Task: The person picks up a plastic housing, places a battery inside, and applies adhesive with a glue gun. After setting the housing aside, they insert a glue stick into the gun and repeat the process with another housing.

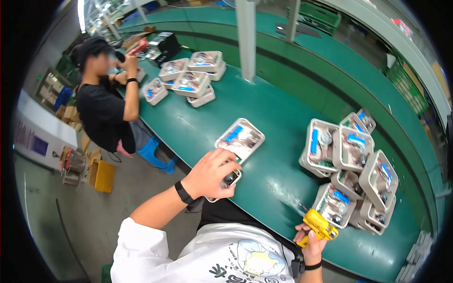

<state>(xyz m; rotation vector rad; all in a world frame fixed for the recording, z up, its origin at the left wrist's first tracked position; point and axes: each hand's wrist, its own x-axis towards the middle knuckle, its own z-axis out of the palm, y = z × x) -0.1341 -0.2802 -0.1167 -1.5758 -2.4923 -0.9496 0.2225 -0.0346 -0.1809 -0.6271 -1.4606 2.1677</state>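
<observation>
My right hand point(311, 241) is wrapped around the handle of a yellow power screwdriver point(320, 224), whose bit points up and to the left over the table's front edge. My left hand point(214, 174) reaches over a pale grey plastic housing point(251, 150) in front of me. Its fingers curl around a black rounded part point(230, 178) at the near end. A blue wrapped piece point(234, 133) and thin wires lie inside the housing's far end. The hand hides the middle, so I cannot tell whether the near rim belongs to the same housing.
Stacked, similar housings point(322, 165) stand on the green table point(278, 181) at right. Another group point(191, 84) sits at the far left, near a co-worker point(101, 94) in black. A white post point(246, 42) rises at the table's back edge. A blue stool point(158, 155) stands below.
</observation>
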